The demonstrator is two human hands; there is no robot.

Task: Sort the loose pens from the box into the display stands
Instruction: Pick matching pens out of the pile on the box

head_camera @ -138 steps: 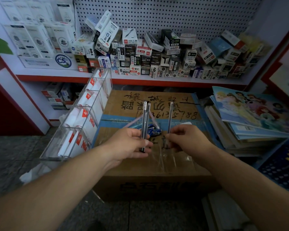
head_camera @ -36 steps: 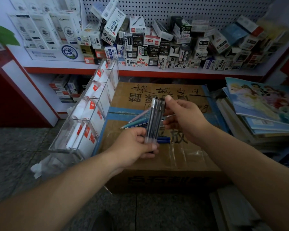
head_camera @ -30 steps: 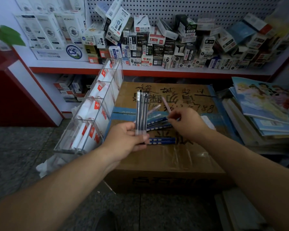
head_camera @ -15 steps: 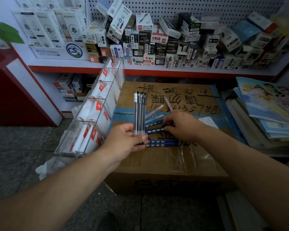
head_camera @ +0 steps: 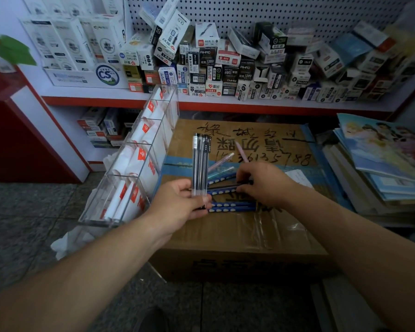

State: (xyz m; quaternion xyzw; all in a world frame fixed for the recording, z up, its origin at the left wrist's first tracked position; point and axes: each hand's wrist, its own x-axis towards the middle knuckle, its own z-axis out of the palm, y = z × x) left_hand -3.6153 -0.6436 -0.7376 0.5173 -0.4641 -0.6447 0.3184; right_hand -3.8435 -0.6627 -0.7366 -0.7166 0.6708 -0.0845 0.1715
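Observation:
My left hand (head_camera: 177, 204) grips an upright bundle of several black gel pens (head_camera: 200, 164) above the taped cardboard box (head_camera: 237, 226). On the box top lie loose pens: blue pens with white dots (head_camera: 233, 207), a teal one (head_camera: 219, 174) and pink ones (head_camera: 222, 160). My right hand (head_camera: 264, 182) is down among them, its fingertips pinching a dark pen (head_camera: 243, 182) lying on the pile. A clear acrylic display stand (head_camera: 139, 161) with several compartments holding white packets leans at the box's left side.
A red-edged shelf (head_camera: 225, 103) behind the box is piled with small pen and refill boxes under a pegboard. A stack of colourful books (head_camera: 388, 159) sits at the right. Grey tiled floor (head_camera: 22, 224) lies to the left, by a red cabinet.
My right hand left the bundle, dropped onto the loose pens and now pinches a dark one. My left hand has kept the bundle upright, nearly still.

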